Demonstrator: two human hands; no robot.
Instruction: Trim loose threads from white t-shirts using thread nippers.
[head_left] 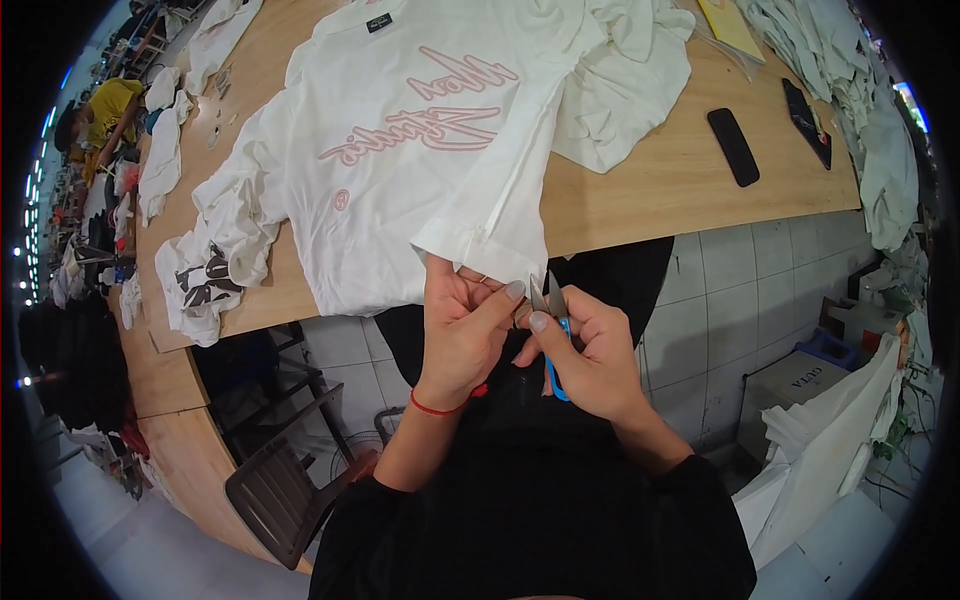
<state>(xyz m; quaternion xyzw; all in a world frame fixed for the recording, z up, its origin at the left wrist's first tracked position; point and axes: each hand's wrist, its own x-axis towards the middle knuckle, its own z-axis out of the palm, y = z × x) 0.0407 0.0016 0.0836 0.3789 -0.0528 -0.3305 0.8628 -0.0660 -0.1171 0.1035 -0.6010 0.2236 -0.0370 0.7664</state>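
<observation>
A white T-shirt [400, 210] with a red outlined print lies spread over the table, its near edge pulled out past the table's front. My left hand [460, 330], with a red string on the wrist, pinches a corner of that edge between thumb and fingers. Small scissors [559, 378] with blue handles are gripped in my right hand [595, 355]. Their blades point up and stand slightly apart, close beside the cloth's corner and my left fingertips. Whether the blades touch the cloth or a thread, I cannot make out.
The wooden table [640, 190] holds a black phone [733, 147], a dark flat packet [806, 123] and a yellow pad [732, 28]. Crumpled white garments [625, 90] lie beside the shirt. A brown plastic chair [275, 495] stands at lower left. A person in yellow [112, 110] is at far left.
</observation>
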